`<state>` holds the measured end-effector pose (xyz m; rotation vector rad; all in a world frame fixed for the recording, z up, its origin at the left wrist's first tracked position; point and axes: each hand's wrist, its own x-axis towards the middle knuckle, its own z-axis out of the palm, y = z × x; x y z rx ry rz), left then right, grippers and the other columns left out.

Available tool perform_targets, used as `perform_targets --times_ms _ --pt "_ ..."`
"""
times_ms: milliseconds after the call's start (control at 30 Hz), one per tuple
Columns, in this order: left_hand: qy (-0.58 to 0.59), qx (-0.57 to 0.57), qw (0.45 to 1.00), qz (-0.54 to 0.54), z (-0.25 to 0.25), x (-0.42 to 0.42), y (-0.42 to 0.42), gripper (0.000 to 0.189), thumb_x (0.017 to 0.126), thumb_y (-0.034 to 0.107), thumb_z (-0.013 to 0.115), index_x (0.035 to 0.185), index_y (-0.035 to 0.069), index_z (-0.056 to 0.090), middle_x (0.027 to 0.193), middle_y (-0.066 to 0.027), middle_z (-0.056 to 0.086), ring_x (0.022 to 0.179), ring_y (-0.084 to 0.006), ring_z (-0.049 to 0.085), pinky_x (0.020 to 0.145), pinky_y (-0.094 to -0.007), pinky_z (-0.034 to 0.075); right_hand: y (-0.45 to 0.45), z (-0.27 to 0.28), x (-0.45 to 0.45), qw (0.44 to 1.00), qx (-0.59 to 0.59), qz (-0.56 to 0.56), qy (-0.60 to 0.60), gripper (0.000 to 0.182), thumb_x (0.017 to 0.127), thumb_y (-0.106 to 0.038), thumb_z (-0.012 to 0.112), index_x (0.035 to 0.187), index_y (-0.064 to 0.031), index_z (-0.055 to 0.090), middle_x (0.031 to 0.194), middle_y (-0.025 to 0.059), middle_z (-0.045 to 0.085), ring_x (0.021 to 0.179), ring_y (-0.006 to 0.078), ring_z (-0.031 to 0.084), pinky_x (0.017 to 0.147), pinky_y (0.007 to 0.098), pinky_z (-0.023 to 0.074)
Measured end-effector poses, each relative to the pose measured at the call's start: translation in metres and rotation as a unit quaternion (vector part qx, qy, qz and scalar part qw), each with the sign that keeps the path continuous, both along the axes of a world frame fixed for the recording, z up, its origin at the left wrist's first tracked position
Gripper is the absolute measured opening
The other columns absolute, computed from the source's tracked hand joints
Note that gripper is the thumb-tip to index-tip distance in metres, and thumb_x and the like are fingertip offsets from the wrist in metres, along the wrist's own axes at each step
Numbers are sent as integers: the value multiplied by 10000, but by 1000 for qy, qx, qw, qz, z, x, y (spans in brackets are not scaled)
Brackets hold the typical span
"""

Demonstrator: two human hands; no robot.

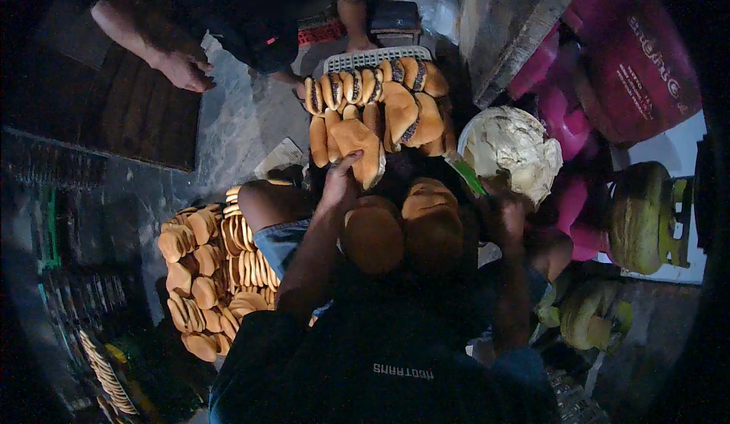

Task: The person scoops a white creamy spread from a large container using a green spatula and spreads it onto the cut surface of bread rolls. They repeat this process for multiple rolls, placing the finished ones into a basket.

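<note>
My left hand (341, 174) grips a flat golden bun (365, 147) from its near side, and a pale layer shows along the bun's right edge. My right hand (506, 210) is shadowed at the near side of a white tub heaped with pale cream (507, 141). It holds a spreading tool with a green part (469, 176) that points up and left toward the buns. Beyond my left hand, several buns with dark speckled filling (353, 86) stand in a row on a pale plastic crate (379, 56). Two stacks of plain buns (373, 236) (432, 218) lie close before my body.
Many plain buns (202, 287) are piled at my left. Across from me, another person's hand (185, 70) hangs over the floor; their other hand is by the crate. Pink gas cylinders (627, 70) and a greenish cylinder (639, 216) stand at the right, beside a wooden board (513, 42).
</note>
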<state>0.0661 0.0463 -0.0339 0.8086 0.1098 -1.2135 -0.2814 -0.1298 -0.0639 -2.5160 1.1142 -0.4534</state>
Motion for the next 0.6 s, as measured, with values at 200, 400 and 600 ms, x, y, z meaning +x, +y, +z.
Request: perform_targets --times_ms 200,400,600 --pt "-704 159 683 -116 -31 -10 -17 398 900 173 629 1258 44 514 1148 -144 648 1012 -313 658 859 -414 547 13 68 15 996 81 -24 5 311 866 -273 689 1111 -82 697 1082 193 682 965 352 668 827 445 525" --pt "-771 335 360 -404 -96 -32 -63 327 930 301 526 1117 71 663 1044 -136 698 990 -313 673 843 -513 505 5 39 11 997 73 22 1 316 872 -254 675 1134 -77 687 1065 179 682 980 344 662 848 447 520" --pt "-747 319 369 -452 -98 -27 -69 329 908 306 558 1108 75 681 1091 -158 693 1045 -327 657 904 -480 483 11 64 12 996 61 32 -50 323 879 -215 649 1174 -85 672 1060 155 689 955 355 661 836 450 526"
